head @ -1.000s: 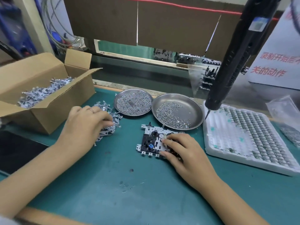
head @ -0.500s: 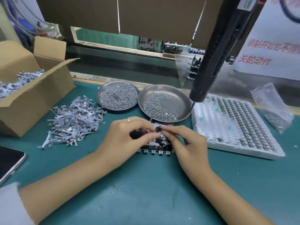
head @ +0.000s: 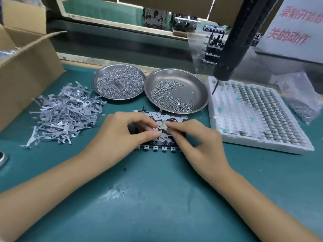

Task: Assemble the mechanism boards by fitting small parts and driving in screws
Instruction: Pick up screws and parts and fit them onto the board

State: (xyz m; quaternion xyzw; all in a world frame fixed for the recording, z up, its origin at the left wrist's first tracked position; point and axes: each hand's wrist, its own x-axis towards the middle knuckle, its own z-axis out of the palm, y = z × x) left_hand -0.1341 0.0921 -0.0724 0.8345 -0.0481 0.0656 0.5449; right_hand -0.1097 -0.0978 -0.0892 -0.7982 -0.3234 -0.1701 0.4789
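Observation:
A mechanism board point(head: 176, 117) lies flat on the green mat in front of me, mostly covered by both hands. My left hand point(head: 122, 133) and my right hand point(head: 194, 138) meet over its middle, and their fingertips pinch a small pale metal part point(head: 164, 125) against the board. A heap of grey metal levers point(head: 64, 112) lies to the left. Two steel dishes hold screws: the left dish point(head: 95, 81) is full, the right dish point(head: 197, 86) is half full. A black electric screwdriver point(head: 232, 49) hangs above the right side, tip down.
An open cardboard box point(head: 26, 67) of levers stands at far left. A white foam tray point(head: 218, 119) of small round parts sits right, with a plastic bag point(head: 297, 95) of screws beyond it. A phone corner point(head: 2, 158) shows at the left edge. A conveyor with boards runs behind.
My left hand left the lever heap and came to the board; both hands now pinch a small part over it. The view has tilted down and closer.

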